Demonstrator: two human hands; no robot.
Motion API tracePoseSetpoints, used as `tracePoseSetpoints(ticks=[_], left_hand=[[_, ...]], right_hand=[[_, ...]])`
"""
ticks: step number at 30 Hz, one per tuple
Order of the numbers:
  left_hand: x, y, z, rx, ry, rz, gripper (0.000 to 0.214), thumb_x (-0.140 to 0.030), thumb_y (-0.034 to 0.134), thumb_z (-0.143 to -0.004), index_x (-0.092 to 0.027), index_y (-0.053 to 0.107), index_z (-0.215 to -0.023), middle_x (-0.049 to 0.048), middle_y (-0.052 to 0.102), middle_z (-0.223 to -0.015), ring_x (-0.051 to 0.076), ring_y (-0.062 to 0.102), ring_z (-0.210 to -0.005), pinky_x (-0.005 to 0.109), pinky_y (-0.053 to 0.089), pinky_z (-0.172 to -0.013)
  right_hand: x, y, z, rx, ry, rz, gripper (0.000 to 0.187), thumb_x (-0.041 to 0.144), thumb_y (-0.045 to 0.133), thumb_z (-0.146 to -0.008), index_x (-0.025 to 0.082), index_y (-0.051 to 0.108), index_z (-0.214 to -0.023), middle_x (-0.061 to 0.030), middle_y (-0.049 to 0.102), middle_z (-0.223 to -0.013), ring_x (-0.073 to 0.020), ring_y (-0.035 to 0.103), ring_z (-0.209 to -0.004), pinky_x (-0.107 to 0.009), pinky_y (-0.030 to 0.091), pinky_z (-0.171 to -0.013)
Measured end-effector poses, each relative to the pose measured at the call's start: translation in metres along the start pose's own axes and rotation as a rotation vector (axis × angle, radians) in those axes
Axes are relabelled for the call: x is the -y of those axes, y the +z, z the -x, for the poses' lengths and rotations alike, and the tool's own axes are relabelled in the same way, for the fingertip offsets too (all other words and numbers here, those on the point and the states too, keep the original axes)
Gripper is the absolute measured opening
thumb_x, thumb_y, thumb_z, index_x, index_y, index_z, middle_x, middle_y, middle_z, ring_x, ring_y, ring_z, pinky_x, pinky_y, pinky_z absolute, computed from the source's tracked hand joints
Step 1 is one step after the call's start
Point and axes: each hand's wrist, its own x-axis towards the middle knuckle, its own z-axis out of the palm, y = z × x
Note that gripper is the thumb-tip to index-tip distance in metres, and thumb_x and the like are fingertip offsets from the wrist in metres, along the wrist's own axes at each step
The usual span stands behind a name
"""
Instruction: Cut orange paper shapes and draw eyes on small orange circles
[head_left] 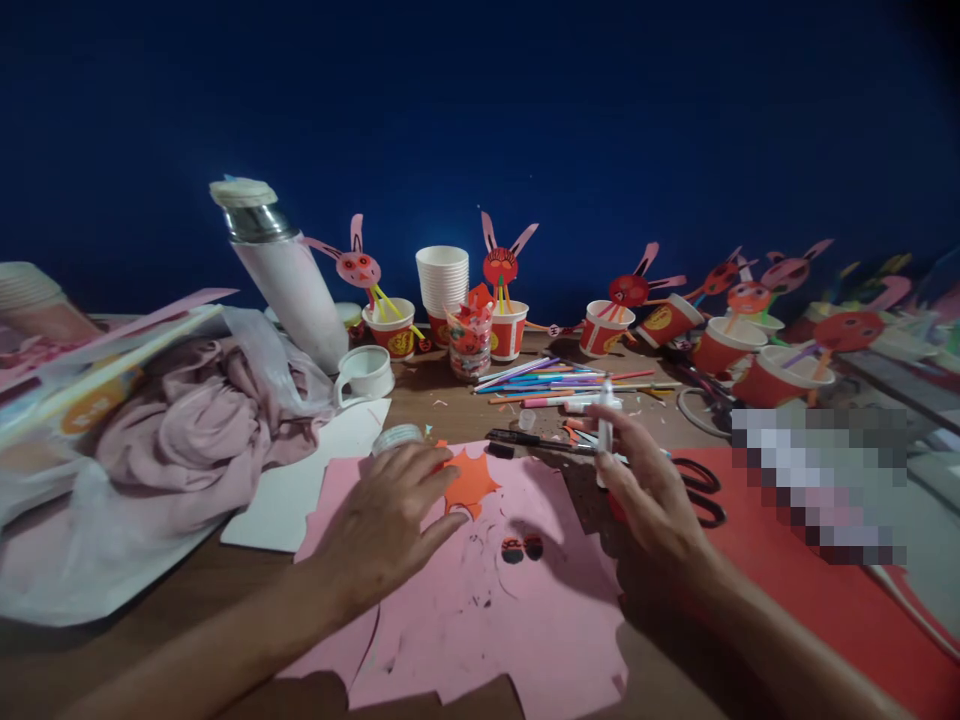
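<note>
My left hand (pixel 394 515) lies over pink paper (pixel 517 640), fingers stretched out and fingertips at the edge of an orange spiky paper cutout (pixel 470 482). Between the thumb and fingers of my right hand (pixel 649 480) a white marker (pixel 604 425) stands nearly upright, above the table right of the pink sheet. Two small dark-and-red paper pieces (pixel 522 548) rest on the pink paper, which has cut edges and dark marks. Black-handled scissors (pixel 701 490) are partly behind my right hand. A black pen (pixel 517 439) lies just beyond the paper.
Paper cups with rabbit-faced figures (pixel 500 268) line the back, beside stacked white cups (pixel 442 280). Colored sticks (pixel 555 380) lie in front of them. To the left are a leaning thermos (pixel 289 280), a mug (pixel 365 374) and pink cloth (pixel 202 420); red paper (pixel 810 570) is at right.
</note>
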Motion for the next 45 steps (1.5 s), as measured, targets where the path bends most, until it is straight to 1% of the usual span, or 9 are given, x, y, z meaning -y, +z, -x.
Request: tracePoseSetpoints(ticks=[3,7,13,18,23,30,36,40,45], left_hand=[[0.002,0.007,0.003,0.01,-0.005,0.003,0.029,-0.037,0.054,-0.085,-0.015,0.056,-0.104,0.0106,0.058,-0.11,0.027,0.049,-0.104,0.047,0.042,-0.087],[0.001,0.009,0.004,0.027,-0.017,0.006,0.025,-0.034,0.053,-0.085,-0.015,0.056,-0.101,0.0104,0.06,-0.107,0.026,0.052,-0.101,0.046,0.044,-0.086],[0.002,0.011,0.004,0.024,-0.025,0.019,0.018,-0.027,0.05,-0.087,-0.016,0.056,-0.1,0.0088,0.061,-0.101,0.026,0.053,-0.1,0.046,0.045,-0.084],[-0.001,0.01,0.003,0.034,-0.033,0.049,0.016,-0.025,0.047,-0.088,-0.015,0.058,-0.095,0.0087,0.06,-0.098,0.024,0.053,-0.096,0.043,0.045,-0.081],[-0.005,0.004,-0.001,0.066,-0.058,0.132,0.017,-0.023,0.044,-0.089,-0.015,0.057,-0.096,0.0081,0.06,-0.095,0.023,0.052,-0.091,0.04,0.042,-0.079],[-0.009,-0.012,-0.03,0.132,-0.017,0.168,0.02,-0.017,0.041,-0.089,-0.015,0.06,-0.091,0.0064,0.061,-0.088,0.021,0.051,-0.081,0.036,0.041,-0.072],[-0.007,0.01,-0.063,0.203,-0.079,0.186,0.014,-0.019,0.05,-0.085,-0.015,0.063,-0.087,0.0058,0.059,-0.086,0.021,0.05,-0.082,0.037,0.04,-0.078],[-0.005,0.028,-0.066,0.169,-0.102,0.207,0.016,-0.019,0.049,-0.085,-0.017,0.064,-0.086,0.0064,0.056,-0.089,0.022,0.049,-0.085,0.037,0.04,-0.077],[-0.008,0.023,-0.066,0.144,-0.122,0.316,0.015,-0.017,0.048,-0.083,-0.017,0.062,-0.089,0.004,0.06,-0.087,0.018,0.053,-0.084,0.031,0.043,-0.076]], right_hand=[[0.004,0.006,0.0,0.018,0.064,0.029,0.017,0.031,0.046,-0.087,0.022,0.057,-0.095,-0.0043,0.063,-0.086,-0.0182,0.059,-0.077,-0.032,0.048,-0.069],[0.006,0.012,0.003,0.061,0.075,0.02,0.011,0.026,0.045,-0.087,0.021,0.053,-0.082,-0.0017,0.061,-0.076,-0.0144,0.059,-0.066,-0.026,0.047,-0.059],[0.004,0.014,0.005,0.05,0.145,-0.061,0.01,0.032,0.047,-0.087,0.023,0.042,-0.088,-0.0026,0.064,-0.082,-0.0143,0.061,-0.067,-0.026,0.048,-0.056],[0.007,0.013,0.002,0.062,0.172,-0.045,0.03,0.034,0.047,-0.086,0.02,0.042,-0.113,-0.0035,0.065,-0.083,-0.0159,0.062,-0.068,-0.027,0.049,-0.059],[0.012,0.013,0.001,0.081,0.197,0.003,0.026,0.035,0.048,-0.084,0.018,0.057,-0.101,-0.0047,0.065,-0.08,-0.0172,0.062,-0.07,-0.025,0.048,-0.055],[0.001,0.017,0.007,0.087,0.127,0.027,0.032,0.038,0.044,-0.087,0.018,0.059,-0.108,-0.0015,0.059,-0.071,-0.0143,0.057,-0.063,-0.023,0.045,-0.054],[-0.001,0.017,0.01,0.095,0.072,0.059,0.034,0.037,0.042,-0.088,0.018,0.058,-0.112,-0.0007,0.056,-0.065,-0.0127,0.051,-0.053,-0.022,0.04,-0.046],[0.0,0.016,0.01,0.091,0.064,0.11,0.024,0.034,0.044,-0.088,0.017,0.058,-0.098,-0.0001,0.056,-0.064,-0.0121,0.051,-0.053,-0.021,0.041,-0.048],[0.003,0.012,0.007,0.091,0.035,0.128,0.025,0.034,0.043,-0.088,0.017,0.059,-0.097,-0.0016,0.061,-0.066,-0.0141,0.056,-0.058,-0.022,0.042,-0.05]])
